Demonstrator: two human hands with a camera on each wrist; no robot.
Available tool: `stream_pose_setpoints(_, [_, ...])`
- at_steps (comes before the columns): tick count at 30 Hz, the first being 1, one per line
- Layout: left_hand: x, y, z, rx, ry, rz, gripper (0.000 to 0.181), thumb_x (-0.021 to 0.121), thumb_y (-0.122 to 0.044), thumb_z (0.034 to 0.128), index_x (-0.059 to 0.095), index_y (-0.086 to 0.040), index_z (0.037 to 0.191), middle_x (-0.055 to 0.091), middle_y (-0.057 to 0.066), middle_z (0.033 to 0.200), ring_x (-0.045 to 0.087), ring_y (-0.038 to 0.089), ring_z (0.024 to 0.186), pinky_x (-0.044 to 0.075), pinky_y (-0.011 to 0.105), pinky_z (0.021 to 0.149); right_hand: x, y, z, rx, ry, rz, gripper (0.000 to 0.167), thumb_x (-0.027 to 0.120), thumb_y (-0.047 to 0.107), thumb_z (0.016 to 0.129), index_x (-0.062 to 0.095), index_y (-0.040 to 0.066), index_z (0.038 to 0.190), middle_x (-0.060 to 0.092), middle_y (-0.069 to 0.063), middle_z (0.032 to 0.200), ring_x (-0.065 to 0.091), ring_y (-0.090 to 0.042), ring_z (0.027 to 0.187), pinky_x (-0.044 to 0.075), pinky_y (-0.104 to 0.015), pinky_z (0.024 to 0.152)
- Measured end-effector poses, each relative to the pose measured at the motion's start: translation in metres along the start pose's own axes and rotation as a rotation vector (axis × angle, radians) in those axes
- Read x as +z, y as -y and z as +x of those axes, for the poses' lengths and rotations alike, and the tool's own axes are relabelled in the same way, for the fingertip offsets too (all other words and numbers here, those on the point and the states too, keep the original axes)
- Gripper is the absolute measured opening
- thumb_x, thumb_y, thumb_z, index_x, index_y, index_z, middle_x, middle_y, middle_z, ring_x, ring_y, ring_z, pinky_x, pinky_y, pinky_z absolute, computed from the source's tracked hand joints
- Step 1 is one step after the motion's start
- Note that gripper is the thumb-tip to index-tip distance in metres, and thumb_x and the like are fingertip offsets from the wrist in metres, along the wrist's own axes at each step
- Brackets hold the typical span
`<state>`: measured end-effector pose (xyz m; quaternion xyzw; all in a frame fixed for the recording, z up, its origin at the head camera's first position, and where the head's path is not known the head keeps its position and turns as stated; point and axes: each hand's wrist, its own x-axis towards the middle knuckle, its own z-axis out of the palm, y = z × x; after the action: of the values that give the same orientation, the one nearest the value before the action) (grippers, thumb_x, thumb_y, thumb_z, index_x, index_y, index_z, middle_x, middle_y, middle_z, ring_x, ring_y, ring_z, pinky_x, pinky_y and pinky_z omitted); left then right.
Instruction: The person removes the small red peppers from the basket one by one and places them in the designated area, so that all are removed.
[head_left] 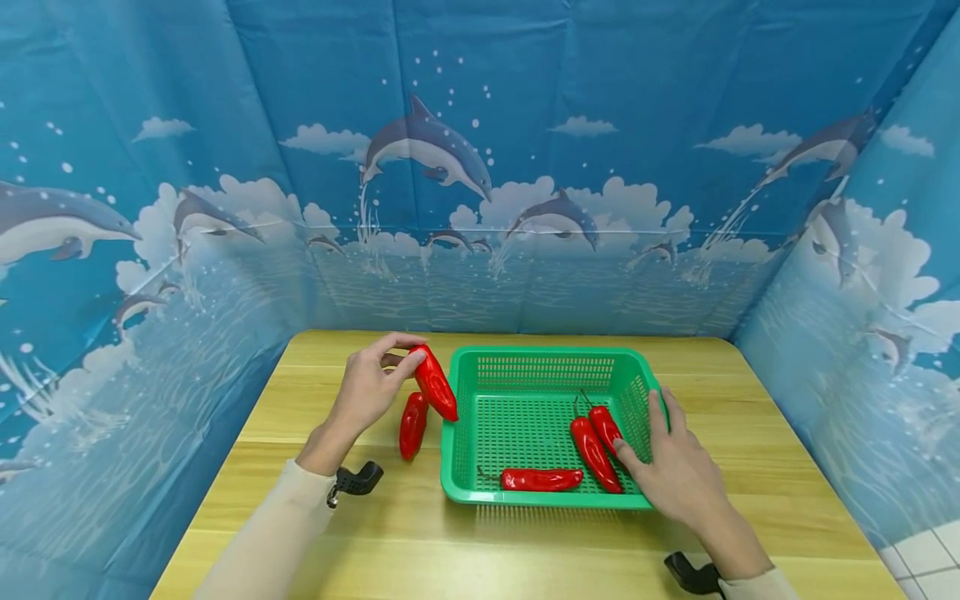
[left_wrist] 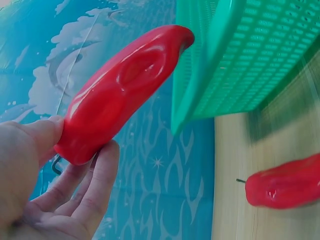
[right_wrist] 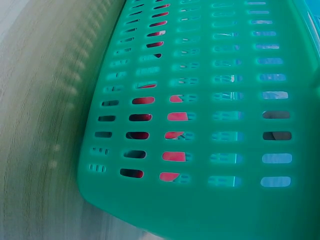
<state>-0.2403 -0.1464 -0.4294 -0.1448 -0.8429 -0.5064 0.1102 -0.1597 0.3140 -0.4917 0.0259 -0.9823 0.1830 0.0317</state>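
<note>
The red pepper (head_left: 438, 390) sits between the pinched fingers of your left hand (head_left: 369, 379), tip by the rim of the green basket (head_left: 447, 457), open mesh floor (head_left: 517, 429) right beyond. Below them on the desk (head_left: 480, 558) lies a second pepper (head_left: 412, 429). Your right hand (head_left: 681, 471) rests on the opposite rim, grip unclear.

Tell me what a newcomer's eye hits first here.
The bright green basket on the wood-grain table, with three red peppers inside. Then the glossy red pepper pinched in the left hand, by the basket's left side. Behind everything, the blue dolphin-print backdrop fills the head view's upper half.
</note>
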Motion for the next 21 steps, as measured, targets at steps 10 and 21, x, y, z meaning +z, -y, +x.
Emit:
stream_pose_setpoints(10, [-0.011, 0.013, -0.004, -0.003, -0.023, -0.018, 0.031, 0.074, -0.025, 0.117, 0.079, -0.015, 0.145, 0.078, 0.016, 0.142, 0.088, 0.036, 0.112, 0.073, 0.028, 0.087, 0.0, 0.0, -0.001, 0.0, 0.0, -0.006, 0.111, 0.065, 0.059, 0.116, 0.006, -0.005, 0.185, 0.01, -0.038, 0.19, 0.068, -0.07, 0.125, 0.063, -0.058, 0.068])
stream_pose_setpoints(21, [-0.02, 0.026, -0.008, -0.027, -0.044, 0.057, 0.03, 0.073, -0.024, 0.118, 0.08, -0.015, 0.146, 0.075, 0.014, 0.152, 0.086, 0.037, 0.116, 0.074, 0.051, 0.093, -0.001, 0.001, 0.0, 0.0, 0.004, -0.01, 0.111, 0.065, 0.059, 0.116, 0.006, -0.006, 0.184, 0.01, -0.039, 0.189, 0.069, -0.07, 0.123, 0.061, -0.054, 0.065])
